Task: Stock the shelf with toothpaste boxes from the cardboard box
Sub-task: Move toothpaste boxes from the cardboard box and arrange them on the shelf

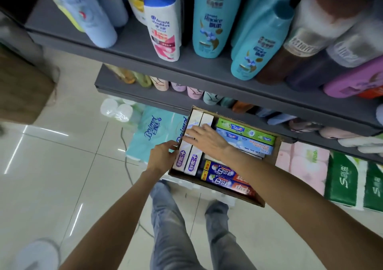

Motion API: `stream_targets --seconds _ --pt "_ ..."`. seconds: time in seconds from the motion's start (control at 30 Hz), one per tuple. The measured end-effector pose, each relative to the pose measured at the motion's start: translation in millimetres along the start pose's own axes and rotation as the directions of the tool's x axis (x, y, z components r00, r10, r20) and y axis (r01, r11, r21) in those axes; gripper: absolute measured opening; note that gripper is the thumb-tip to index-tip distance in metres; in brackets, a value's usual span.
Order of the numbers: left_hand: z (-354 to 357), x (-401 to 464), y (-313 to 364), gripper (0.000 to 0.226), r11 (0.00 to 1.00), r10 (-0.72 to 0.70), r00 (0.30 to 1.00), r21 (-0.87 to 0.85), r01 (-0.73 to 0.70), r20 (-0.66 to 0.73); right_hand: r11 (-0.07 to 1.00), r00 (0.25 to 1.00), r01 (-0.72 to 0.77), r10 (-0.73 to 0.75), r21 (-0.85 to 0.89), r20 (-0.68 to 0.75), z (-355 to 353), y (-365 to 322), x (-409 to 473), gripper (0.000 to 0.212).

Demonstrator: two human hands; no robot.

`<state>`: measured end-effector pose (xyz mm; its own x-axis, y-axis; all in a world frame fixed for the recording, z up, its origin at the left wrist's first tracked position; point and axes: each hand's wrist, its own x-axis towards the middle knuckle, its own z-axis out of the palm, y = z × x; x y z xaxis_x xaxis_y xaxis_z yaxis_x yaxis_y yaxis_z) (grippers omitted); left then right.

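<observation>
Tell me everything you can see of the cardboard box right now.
The cardboard box is brown, open-topped and shallow, sitting low in front of the shelving on wrapped tissue packs. It is packed with toothpaste boxes lying flat: two pale ones with purple ends along its left side, green and blue ones at the back, dark blue and red ones at the front. The left hand grips its left wall; the right hand rests on the pale boxes.

"head & shoulders" printed on white shampoo bottle. "Rejoice" on teal bottle. "Beimei" on mint tissue pack, "S" on green pack.
</observation>
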<state>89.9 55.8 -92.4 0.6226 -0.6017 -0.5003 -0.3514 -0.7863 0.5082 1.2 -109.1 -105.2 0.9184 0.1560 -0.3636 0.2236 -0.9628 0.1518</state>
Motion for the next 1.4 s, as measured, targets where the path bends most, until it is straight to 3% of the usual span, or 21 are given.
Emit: stream_targets --seconds 0.23,0.3,0.37,0.5,0.6,0.7,0.8,0.87,0.97,1.03,1.13,1.27,1.4 --pt "-2 -2 -1 0.024 1.0 0.005 1.0 -0.026 -0.004 0.026 0.941 0.987 0.151 -0.161 -0.303 -0.007 2 5 1 0.048" --pt "-3 -5 0 0.031 0.999 0.051 0.998 0.006 -0.051 0.041 0.951 0.988 0.145 -0.152 -0.274 -0.006 6 9 3 0.034" --pt "-8 -12 3 0.039 0.996 0.094 0.996 -0.001 -0.094 0.002 0.967 0.991 0.124 -0.134 -0.221 -0.028 6 14 0 0.035" --pt "-31 -36 18 0.047 0.974 0.145 0.985 -0.164 -0.158 -0.088 0.96 0.943 0.127 -0.195 -0.25 -0.269 -23 20 -29 0.037" --pt "-49 -59 38 0.05 0.931 0.169 0.986 -0.329 -0.159 0.004 0.998 0.938 0.023 -0.044 -0.065 -0.344 -69 29 -66 0.055" --pt "-70 -77 73 0.047 0.858 0.198 0.955 -0.51 -0.061 0.22 0.987 0.918 -0.064 0.117 0.149 -0.379 -107 35 -111 0.071" --pt "-90 -88 112 0.036 0.813 0.239 0.908 -0.582 0.006 0.343 0.929 0.907 -0.099 0.232 0.358 -0.351 -127 39 -157 0.076" --pt "-100 -94 129 0.027 0.801 0.255 0.893 -0.598 0.019 0.371 0.893 0.904 -0.088 0.258 0.442 -0.341 -132 43 -182 0.067" --pt "-103 -100 144 0.024 0.789 0.275 0.884 -0.614 0.017 0.377 0.861 0.851 -0.054 0.304 0.505 -0.428 -136 47 -209 0.041" --pt "-104 -104 153 0.024 0.781 0.298 0.878 -0.625 0.001 0.375 0.869 0.833 -0.066 0.318 0.49 -0.453 -142 48 -220 0.037" --pt "-111 -109 167 0.027 0.786 0.321 0.895 -0.614 -0.069 0.311 0.874 0.802 -0.145 0.378 0.463 -0.463 -154 49 -235 0.035" --pt "-142 -104 178 0.034 0.809 0.326 0.935 -0.553 -0.201 0.137 0.783 0.659 -0.26 0.572 0.565 -0.488 -178 57 -260 0.04" --pt "-197 -108 188 0.063 0.805 0.476 0.879 -0.401 -0.437 -0.002 0.731 0.55 -0.282 0.654 0.622 -0.52 -210 73 -280 0.044"
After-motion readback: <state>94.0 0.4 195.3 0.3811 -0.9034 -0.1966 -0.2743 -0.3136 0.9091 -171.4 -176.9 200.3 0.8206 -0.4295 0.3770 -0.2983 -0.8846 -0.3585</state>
